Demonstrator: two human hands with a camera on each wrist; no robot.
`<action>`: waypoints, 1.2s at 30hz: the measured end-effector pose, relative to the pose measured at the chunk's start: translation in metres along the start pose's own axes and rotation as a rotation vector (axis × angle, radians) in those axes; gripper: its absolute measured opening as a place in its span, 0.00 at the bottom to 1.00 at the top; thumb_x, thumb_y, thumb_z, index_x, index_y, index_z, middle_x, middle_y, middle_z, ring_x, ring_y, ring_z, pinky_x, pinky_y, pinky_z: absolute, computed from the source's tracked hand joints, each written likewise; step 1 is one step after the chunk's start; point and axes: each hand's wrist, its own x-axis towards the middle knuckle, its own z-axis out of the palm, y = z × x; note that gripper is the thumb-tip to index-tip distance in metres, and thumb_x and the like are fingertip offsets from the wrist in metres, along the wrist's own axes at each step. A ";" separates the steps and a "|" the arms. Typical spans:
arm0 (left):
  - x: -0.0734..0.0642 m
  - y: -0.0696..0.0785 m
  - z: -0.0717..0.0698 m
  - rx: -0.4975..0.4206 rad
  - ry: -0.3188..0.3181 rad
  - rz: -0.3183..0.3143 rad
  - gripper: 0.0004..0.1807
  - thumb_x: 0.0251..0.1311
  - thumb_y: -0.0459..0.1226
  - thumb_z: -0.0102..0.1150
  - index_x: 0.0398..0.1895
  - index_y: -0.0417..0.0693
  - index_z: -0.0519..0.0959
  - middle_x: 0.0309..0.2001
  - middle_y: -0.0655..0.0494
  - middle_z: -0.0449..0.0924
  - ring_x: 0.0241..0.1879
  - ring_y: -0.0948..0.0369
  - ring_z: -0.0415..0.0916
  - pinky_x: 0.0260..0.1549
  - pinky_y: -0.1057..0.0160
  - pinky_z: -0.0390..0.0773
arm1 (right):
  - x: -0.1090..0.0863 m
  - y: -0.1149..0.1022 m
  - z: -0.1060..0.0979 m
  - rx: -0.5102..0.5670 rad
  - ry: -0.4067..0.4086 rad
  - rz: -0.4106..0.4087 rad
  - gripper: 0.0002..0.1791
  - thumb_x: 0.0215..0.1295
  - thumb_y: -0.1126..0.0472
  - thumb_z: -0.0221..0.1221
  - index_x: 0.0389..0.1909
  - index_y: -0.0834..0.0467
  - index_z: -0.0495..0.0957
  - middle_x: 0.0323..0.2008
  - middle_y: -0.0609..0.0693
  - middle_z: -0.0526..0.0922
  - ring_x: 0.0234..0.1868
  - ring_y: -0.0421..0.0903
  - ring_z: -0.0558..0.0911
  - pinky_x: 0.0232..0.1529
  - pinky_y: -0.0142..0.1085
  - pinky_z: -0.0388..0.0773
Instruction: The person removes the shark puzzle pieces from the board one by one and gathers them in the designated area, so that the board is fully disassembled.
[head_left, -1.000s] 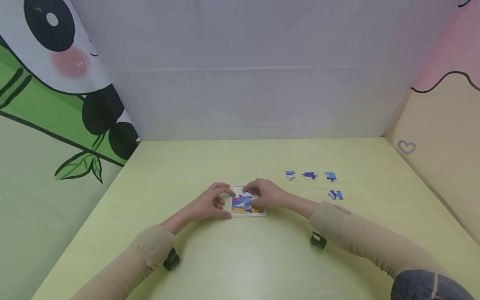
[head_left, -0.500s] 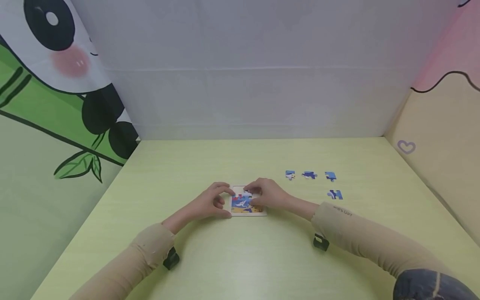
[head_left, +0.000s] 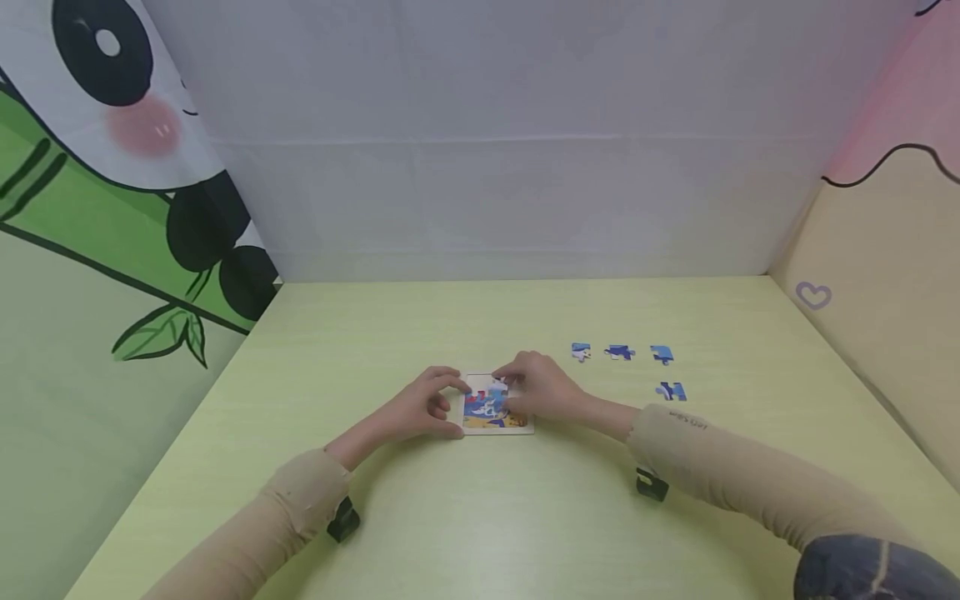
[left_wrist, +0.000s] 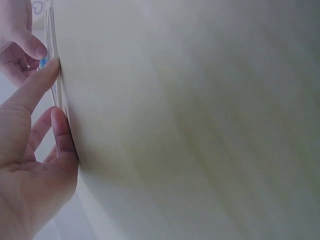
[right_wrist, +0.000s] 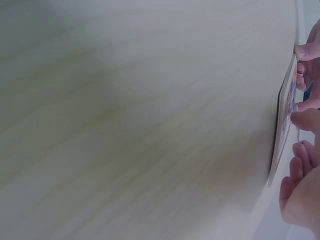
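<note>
A small square jigsaw board (head_left: 497, 432) with a pale rim lies on the table, showing a blue sea picture with yellow at the bottom. My left hand (head_left: 420, 407) holds its left side, thumb at the near corner and index finger near the far one. Over the board's right part, my right hand (head_left: 546, 388) pinches a blue and white puzzle piece (head_left: 498, 388) between thumb and fingers; how far it is seated cannot be told. The left wrist view shows the thumb against the board's edge (left_wrist: 52, 35). From the right wrist, the board (right_wrist: 281, 125) appears edge-on.
Several loose puzzle pieces lie right of the board: a blue-white one (head_left: 581, 352), a dark blue one (head_left: 619, 352), a light blue one (head_left: 662, 354) and a striped one (head_left: 671, 391) nearer. A pale wall (head_left: 495, 208) borders the table's (head_left: 487, 517) far edge.
My right hand has shifted slightly to the right over the board, with the piece at its fingertips. The left hand and the loose pieces stay where they were.
</note>
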 end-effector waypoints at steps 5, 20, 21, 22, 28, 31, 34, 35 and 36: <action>0.000 0.001 0.000 0.003 0.000 -0.009 0.33 0.49 0.40 0.77 0.60 0.50 0.76 0.73 0.46 0.58 0.42 0.60 0.74 0.42 0.71 0.79 | -0.006 0.007 -0.005 -0.028 0.047 -0.001 0.26 0.54 0.58 0.70 0.57 0.50 0.82 0.39 0.42 0.82 0.42 0.40 0.76 0.46 0.34 0.73; -0.002 0.004 0.000 -0.009 0.005 -0.025 0.33 0.46 0.40 0.78 0.59 0.50 0.77 0.73 0.47 0.58 0.41 0.60 0.75 0.43 0.69 0.80 | -0.045 0.046 -0.033 -0.085 0.209 -0.002 0.26 0.56 0.61 0.70 0.58 0.53 0.81 0.44 0.47 0.85 0.49 0.47 0.76 0.51 0.42 0.73; -0.002 0.004 -0.001 -0.010 0.005 -0.027 0.33 0.46 0.39 0.78 0.59 0.50 0.77 0.73 0.47 0.58 0.41 0.60 0.74 0.43 0.69 0.80 | -0.047 0.049 -0.035 -0.090 0.207 -0.001 0.26 0.56 0.61 0.70 0.58 0.53 0.81 0.44 0.47 0.85 0.49 0.47 0.76 0.52 0.42 0.73; -0.002 0.004 -0.001 -0.011 0.005 -0.026 0.34 0.46 0.39 0.78 0.59 0.50 0.77 0.73 0.47 0.58 0.41 0.61 0.74 0.43 0.69 0.80 | -0.049 0.051 -0.037 -0.096 0.208 -0.008 0.26 0.56 0.61 0.70 0.57 0.54 0.81 0.44 0.48 0.85 0.48 0.48 0.76 0.51 0.43 0.73; -0.002 0.004 -0.001 -0.003 0.005 -0.024 0.34 0.46 0.38 0.78 0.60 0.49 0.76 0.73 0.47 0.58 0.41 0.61 0.74 0.42 0.70 0.80 | -0.061 0.065 -0.045 -0.140 0.210 -0.062 0.23 0.55 0.61 0.70 0.55 0.56 0.83 0.45 0.50 0.86 0.48 0.49 0.78 0.50 0.45 0.76; -0.002 0.004 -0.001 -0.001 0.003 -0.018 0.34 0.47 0.38 0.78 0.60 0.48 0.76 0.73 0.45 0.58 0.42 0.60 0.74 0.42 0.69 0.80 | -0.066 0.072 -0.049 -0.160 0.199 -0.087 0.23 0.54 0.61 0.71 0.53 0.55 0.84 0.45 0.49 0.86 0.47 0.48 0.79 0.49 0.44 0.77; -0.002 0.004 -0.001 -0.004 0.003 -0.019 0.34 0.47 0.39 0.77 0.60 0.48 0.76 0.73 0.45 0.58 0.42 0.60 0.74 0.43 0.68 0.80 | -0.070 0.078 -0.056 -0.164 0.172 -0.123 0.21 0.55 0.63 0.70 0.52 0.56 0.84 0.43 0.49 0.86 0.45 0.47 0.79 0.47 0.42 0.76; -0.002 0.004 -0.001 -0.007 0.003 -0.020 0.34 0.47 0.39 0.77 0.60 0.48 0.76 0.73 0.45 0.58 0.42 0.60 0.74 0.43 0.68 0.80 | -0.071 0.080 -0.059 -0.167 0.157 -0.127 0.21 0.55 0.63 0.70 0.52 0.56 0.84 0.43 0.48 0.86 0.44 0.46 0.78 0.46 0.41 0.75; -0.002 0.005 -0.001 -0.009 0.005 -0.026 0.34 0.47 0.39 0.78 0.60 0.49 0.76 0.73 0.47 0.58 0.42 0.60 0.74 0.44 0.68 0.80 | -0.072 0.082 -0.061 -0.172 0.142 -0.129 0.20 0.55 0.63 0.70 0.51 0.56 0.85 0.43 0.47 0.87 0.44 0.46 0.78 0.46 0.40 0.74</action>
